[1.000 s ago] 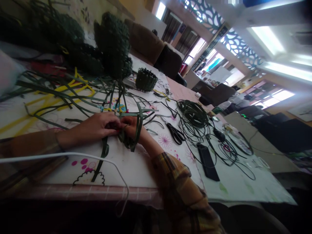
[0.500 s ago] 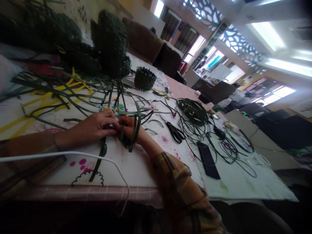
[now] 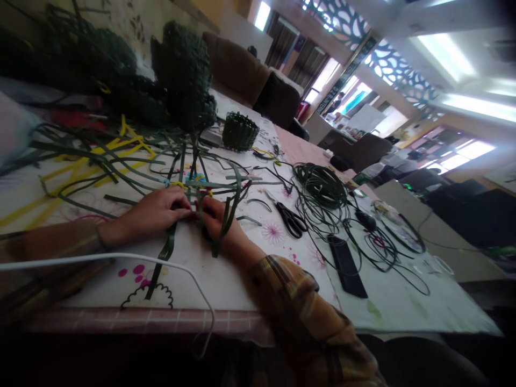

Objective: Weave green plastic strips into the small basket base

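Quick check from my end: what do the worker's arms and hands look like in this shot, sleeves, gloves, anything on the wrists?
Both hands are bare, with no gloves or rings visible. The right hand emerges from a loose plaid sleeve in orange-brown with darker checks, pushed back above the wrist. The left hand has a similar brownish sleeve, blurred at the picture's edge. Whether there is a band at the left wrist is unclear.

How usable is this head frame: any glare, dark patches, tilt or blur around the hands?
Head view: strongly tilted and wide-angle warped; ceiling lights and windows blow out at upper right; the bottom edge falls into near-black. The left hand and right hand on the green strips are dim but readable, slightly soft.
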Tool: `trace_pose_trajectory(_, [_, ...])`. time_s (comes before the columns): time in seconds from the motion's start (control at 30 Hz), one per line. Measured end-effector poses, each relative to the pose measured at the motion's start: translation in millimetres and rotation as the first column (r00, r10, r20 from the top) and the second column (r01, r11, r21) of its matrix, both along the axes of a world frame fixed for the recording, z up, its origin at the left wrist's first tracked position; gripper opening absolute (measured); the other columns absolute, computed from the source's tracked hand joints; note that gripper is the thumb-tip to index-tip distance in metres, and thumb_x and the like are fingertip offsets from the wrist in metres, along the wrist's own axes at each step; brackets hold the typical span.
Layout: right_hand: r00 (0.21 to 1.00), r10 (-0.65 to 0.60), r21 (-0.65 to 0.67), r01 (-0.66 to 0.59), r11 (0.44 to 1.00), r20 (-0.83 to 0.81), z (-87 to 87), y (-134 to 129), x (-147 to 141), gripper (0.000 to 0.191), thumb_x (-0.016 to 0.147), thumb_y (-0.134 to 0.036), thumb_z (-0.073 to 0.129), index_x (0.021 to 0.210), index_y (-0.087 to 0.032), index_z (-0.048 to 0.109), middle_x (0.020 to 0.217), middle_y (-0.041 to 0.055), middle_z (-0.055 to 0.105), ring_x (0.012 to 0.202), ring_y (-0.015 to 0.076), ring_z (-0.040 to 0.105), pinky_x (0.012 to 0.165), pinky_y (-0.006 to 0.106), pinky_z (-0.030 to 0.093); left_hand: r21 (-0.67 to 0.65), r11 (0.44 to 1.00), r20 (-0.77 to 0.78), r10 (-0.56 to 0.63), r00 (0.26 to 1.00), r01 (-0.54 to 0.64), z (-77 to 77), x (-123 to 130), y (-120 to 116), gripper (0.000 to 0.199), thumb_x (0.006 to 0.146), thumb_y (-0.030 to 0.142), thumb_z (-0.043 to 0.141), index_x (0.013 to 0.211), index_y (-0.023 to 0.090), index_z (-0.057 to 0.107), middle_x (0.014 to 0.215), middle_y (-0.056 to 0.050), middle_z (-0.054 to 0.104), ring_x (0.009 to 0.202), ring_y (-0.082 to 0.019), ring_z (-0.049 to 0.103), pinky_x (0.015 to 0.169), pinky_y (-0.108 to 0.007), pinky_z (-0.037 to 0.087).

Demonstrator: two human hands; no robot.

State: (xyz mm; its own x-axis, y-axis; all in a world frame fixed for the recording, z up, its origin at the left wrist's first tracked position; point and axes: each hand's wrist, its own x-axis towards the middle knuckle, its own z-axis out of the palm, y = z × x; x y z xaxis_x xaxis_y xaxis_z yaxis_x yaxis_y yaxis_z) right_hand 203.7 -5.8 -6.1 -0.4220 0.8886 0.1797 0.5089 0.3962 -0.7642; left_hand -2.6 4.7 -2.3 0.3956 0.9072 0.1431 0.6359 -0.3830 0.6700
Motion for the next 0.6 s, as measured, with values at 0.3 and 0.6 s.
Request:
trace_pose_trajectory(0.3, [0.940,0.228,0.204,-0.282,0.937,0.252,5.6,-1.9,-4.1,0.008,0.095,-0.017,0.061,0.095,-0.021,0.067,0.108,0.0075,0.072,0.094,0.0203,0.066,0.083,0.029,0.052,-0.279,0.956,0.063,-0.081,0.995,0.095,6.7,8.3,9.7,0.026,0.069,0.039,0.058,0.081,0.020,0.072,0.079,-0.004,0.075,0.078,-0.027,0.069,0.067,-0.032,0.053])
trace_pose_trajectory(0.6, [0.908,0.344,0.196,-0.392,0.899,0.240,10.3,12.9,8.9,0.014,0.099,-0.018,0.061,0.089,-0.020,0.070,0.108,0.0063,0.068,0.102,0.0196,0.065,0.095,0.032,0.055,-0.345,0.934,0.185,0.164,0.969,-0.092,6.6,2.4,-1.2,0.051,0.087,0.058,0.058,0.121,0.023,0.070,0.071,-0.003,0.068,0.059,-0.023,0.064,0.051,-0.032,0.049])
